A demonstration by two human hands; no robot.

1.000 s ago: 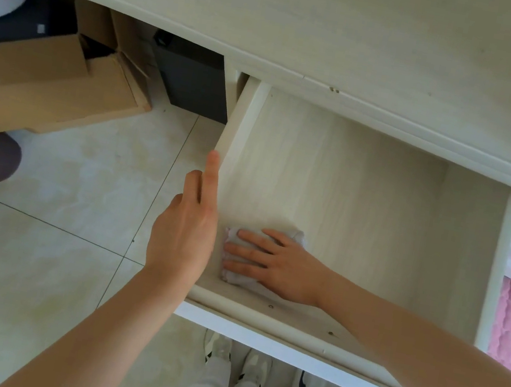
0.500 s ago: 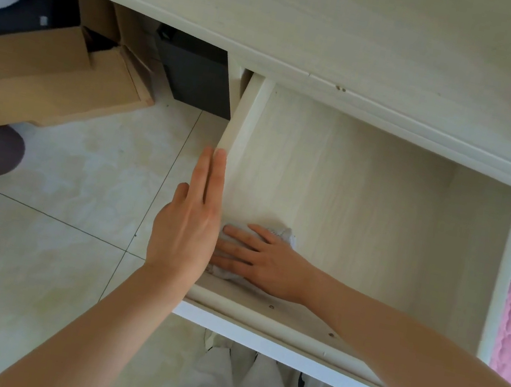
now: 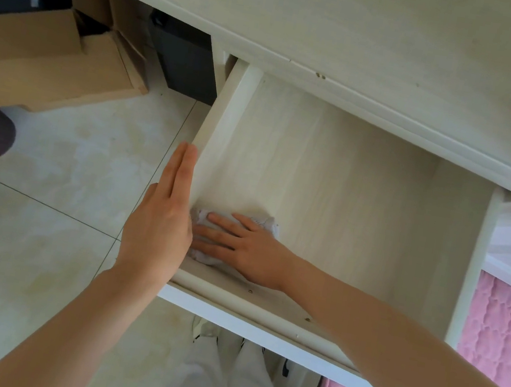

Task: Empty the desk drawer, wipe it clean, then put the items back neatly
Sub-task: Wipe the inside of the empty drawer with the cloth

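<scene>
The pale wooden desk drawer (image 3: 351, 183) is pulled out, with nothing inside but a cloth. My right hand (image 3: 248, 246) lies flat with straight fingers on the crumpled white cloth (image 3: 262, 222), pressing it onto the drawer floor in the near left corner. My left hand (image 3: 160, 221) is flat against the outside of the drawer's left wall (image 3: 224, 112), fingers straight and together, pointing away from me. The left hand hides part of the cloth.
The desk top (image 3: 346, 21) overhangs the drawer's back. A cardboard box (image 3: 41, 63) and a black box (image 3: 187, 68) stand on the tiled floor (image 3: 62, 176) to the left. A pink quilt (image 3: 501, 339) lies right of the drawer. My legs (image 3: 220, 385) are under its front edge.
My left hand has straightened and slid a little forward along the left wall. My right hand with the cloth has stayed in the near left corner. The view has shifted slightly.
</scene>
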